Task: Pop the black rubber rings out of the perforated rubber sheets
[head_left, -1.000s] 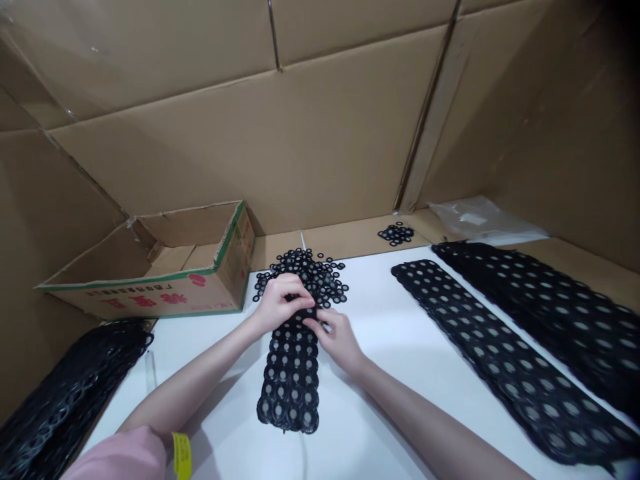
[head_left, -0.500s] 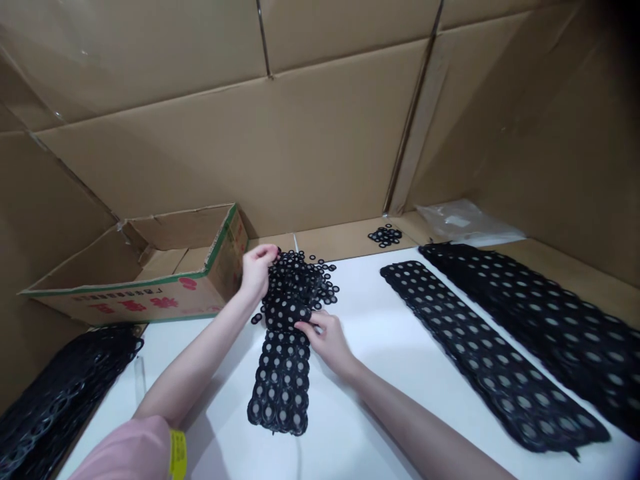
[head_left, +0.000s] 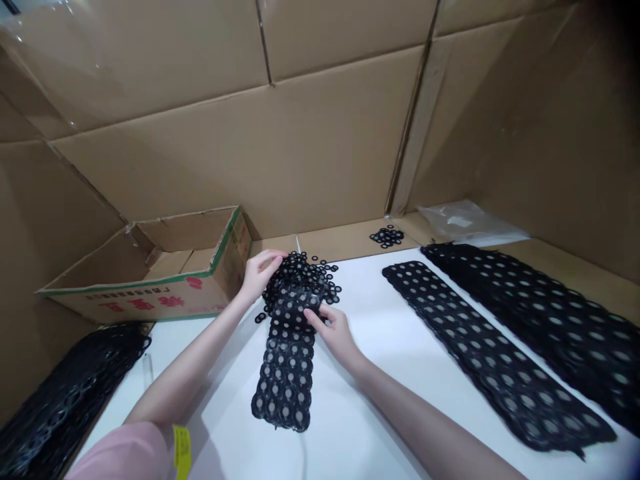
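A narrow black strip of joined rings with pale round centres [head_left: 283, 380] lies on the white table. Its far part is lifted and folded over a heap of loose black rings [head_left: 313, 272]. My right hand [head_left: 336, 328] pinches the strip's right edge between thumb and fingers. At the left side of the heap is my left hand [head_left: 261, 272], thumb and forefinger pressed together near the strip's far end. What those fingertips hold is too small to make out.
Two wider black strips, one nearer [head_left: 480, 347] and one farther [head_left: 550, 300], lie to the right. A small ring pile [head_left: 387, 235] and a clear plastic bag [head_left: 470, 221] sit behind. At left stand an open cardboard box [head_left: 150, 293] and a black stack [head_left: 75, 393].
My right hand has moved slightly up and right with the strip's edge. The left fingertips have shifted slightly right over the heap. The view has tilted a little.
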Available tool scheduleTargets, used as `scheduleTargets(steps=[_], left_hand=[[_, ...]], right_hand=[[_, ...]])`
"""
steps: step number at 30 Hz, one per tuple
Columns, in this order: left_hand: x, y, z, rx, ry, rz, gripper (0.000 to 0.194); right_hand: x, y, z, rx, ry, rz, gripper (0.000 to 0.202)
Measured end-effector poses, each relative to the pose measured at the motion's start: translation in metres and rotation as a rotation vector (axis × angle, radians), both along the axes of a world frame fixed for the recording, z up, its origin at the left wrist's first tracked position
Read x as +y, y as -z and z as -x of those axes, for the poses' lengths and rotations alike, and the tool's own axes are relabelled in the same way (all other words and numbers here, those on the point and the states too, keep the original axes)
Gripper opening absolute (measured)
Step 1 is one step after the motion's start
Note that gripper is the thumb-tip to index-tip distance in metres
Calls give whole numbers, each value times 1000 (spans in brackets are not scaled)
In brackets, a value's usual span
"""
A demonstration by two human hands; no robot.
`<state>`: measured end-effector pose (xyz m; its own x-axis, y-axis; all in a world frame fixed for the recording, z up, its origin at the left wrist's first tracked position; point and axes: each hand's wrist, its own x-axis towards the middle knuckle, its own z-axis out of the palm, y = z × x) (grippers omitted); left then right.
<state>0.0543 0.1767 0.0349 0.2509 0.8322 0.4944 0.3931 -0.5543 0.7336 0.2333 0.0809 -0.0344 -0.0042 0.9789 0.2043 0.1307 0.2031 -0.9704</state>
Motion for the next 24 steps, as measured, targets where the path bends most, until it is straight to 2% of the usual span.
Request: scheduleTargets(steps=[2,4,5,7,11,13,18,24], left_hand=[[-18,-4,3,49,143,5,28],[-35,1,4,149,273,2,29],[-41,6,4,182,287,-5,33],[-49,19,2,182,223,-20,39],[-52,42,-1,117,124,-36,31],[-52,46,-2,88,88,-42,26],[-58,49,-7,92,-99,-115,23],[-58,58,-6,38,-60,-72,18]], right_hand=[[1,1,-1,43,-14,19,42],[2,1,-2,71,-49,26,39],[3,1,-3,77,-52,16,36],[3,1,-3,70,-42,-13,36],[3,3,-2,22,-13,-32,34],[3,3,-1,-1,0,-38,28],[9,2,-5,-75,39,-76,23],[24,3,-12,-184,18,-101,24]])
